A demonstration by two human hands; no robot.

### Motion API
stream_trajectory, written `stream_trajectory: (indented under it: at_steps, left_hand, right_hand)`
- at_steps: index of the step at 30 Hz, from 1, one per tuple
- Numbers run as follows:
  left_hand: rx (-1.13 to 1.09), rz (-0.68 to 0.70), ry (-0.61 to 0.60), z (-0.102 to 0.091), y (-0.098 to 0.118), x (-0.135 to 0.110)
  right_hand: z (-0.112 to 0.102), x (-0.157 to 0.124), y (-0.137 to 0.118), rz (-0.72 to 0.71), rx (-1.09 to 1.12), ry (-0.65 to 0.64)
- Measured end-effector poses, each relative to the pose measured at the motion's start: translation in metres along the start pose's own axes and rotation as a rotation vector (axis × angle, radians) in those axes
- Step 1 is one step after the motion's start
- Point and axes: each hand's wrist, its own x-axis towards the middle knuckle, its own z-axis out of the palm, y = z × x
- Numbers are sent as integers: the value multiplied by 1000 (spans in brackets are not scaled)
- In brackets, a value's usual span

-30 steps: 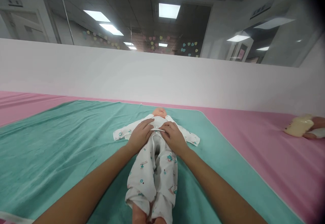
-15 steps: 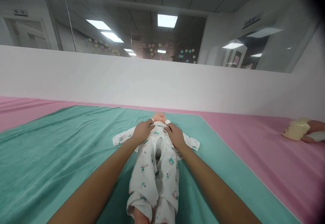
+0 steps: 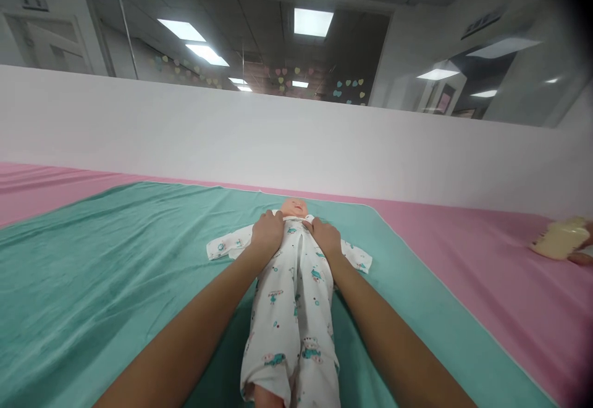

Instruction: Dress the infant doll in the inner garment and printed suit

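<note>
A baby doll lies on its back, head toward the wall, in a white printed top with its sleeves spread to both sides. White printed baby trousers cover its legs and reach up to the chest. My left hand is closed on the trousers' upper edge at the left side. At the right side, my right hand grips the same edge, thumb toward the middle. The fingertips are partly hidden. Part of one bare doll leg shows below the trouser cuff.
A green sheet lies under the doll, over a pink cover. A white low wall with glass above stands behind. At the far right is a pale yellow object beside skin-coloured parts I cannot make out.
The trousers have been drawn up toward the chest, and the gap between the legs has narrowed. Both hands have moved slightly toward the doll's head. The view has shifted a little.
</note>
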Motion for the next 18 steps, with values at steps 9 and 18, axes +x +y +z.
stream_trajectory:
  at_steps: [9,18]
  left_hand:
    - [-56,104,-49,8,-20,5]
    - [-125,108,-113,15,-43,13]
  right_hand:
    - [8,-3,11,-453,203,181]
    - [9,5,14,-326,178,102]
